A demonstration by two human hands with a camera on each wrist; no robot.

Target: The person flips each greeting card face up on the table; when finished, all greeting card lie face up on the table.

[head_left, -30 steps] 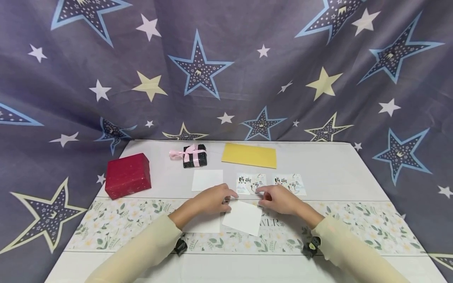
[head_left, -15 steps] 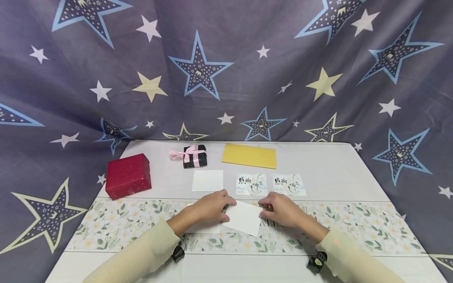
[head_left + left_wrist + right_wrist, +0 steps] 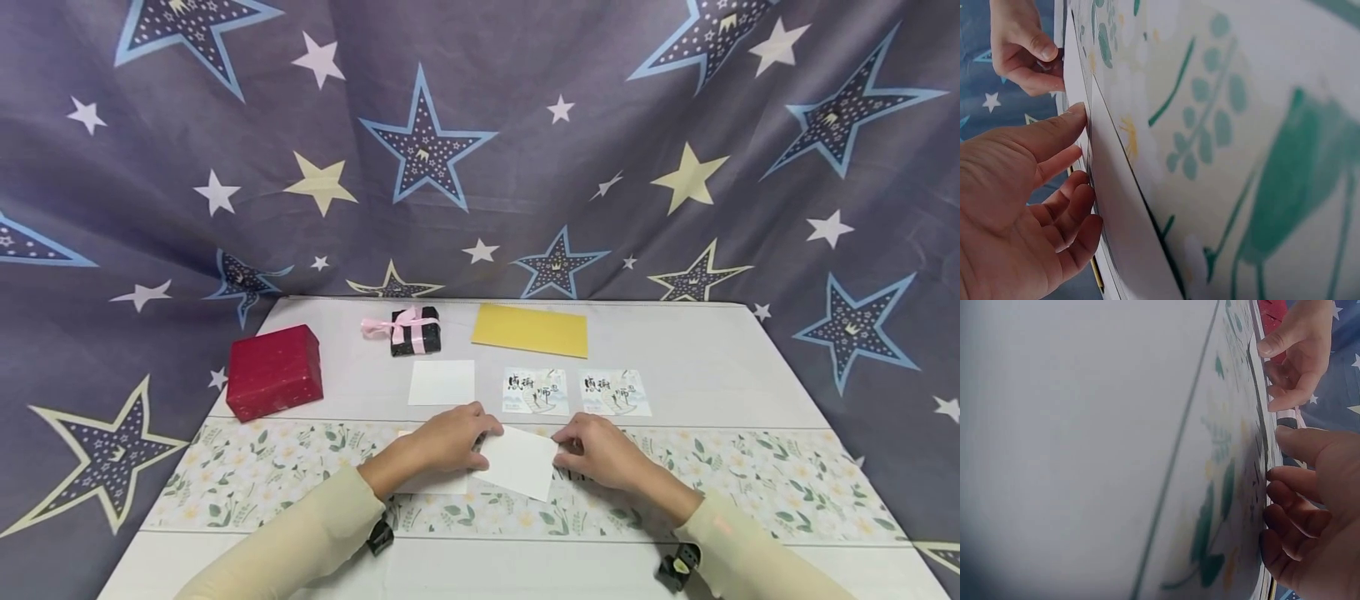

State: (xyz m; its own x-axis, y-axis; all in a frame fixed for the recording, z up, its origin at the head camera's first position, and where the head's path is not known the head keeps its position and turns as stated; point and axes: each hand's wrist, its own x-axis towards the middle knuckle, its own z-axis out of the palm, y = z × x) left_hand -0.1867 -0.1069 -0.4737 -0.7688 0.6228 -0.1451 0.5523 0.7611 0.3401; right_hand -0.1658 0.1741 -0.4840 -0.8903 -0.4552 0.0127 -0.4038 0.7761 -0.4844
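Observation:
A blank white card [image 3: 521, 462] lies tilted on the floral strip [image 3: 750, 483], between my two hands. My left hand [image 3: 483, 437] holds its left edge, thumb on top and fingers curled. The right hand [image 3: 562, 450] pinches its right corner. The left wrist view shows my left thumb and fingertips [image 3: 1075, 119] against the card [image 3: 1116, 237], with the right hand [image 3: 1029, 53] gripping its far end. In the right wrist view my right hand [image 3: 1285, 462] has its fingertips at the card's edge, and the left hand [image 3: 1285, 362] shows beyond. A second white sheet [image 3: 435, 483] lies partly under my left hand.
Behind the hands lie a white square [image 3: 441, 382] and two printed cards [image 3: 534, 391] [image 3: 613, 392]. Further back sit a yellow envelope [image 3: 529, 330] and a black gift box with pink ribbon [image 3: 413, 330]. A red box [image 3: 274, 371] stands at the left of the table [image 3: 712, 358].
My right hand came back from the printed card to the white card's right corner. Both hands and the card shifted slightly toward me.

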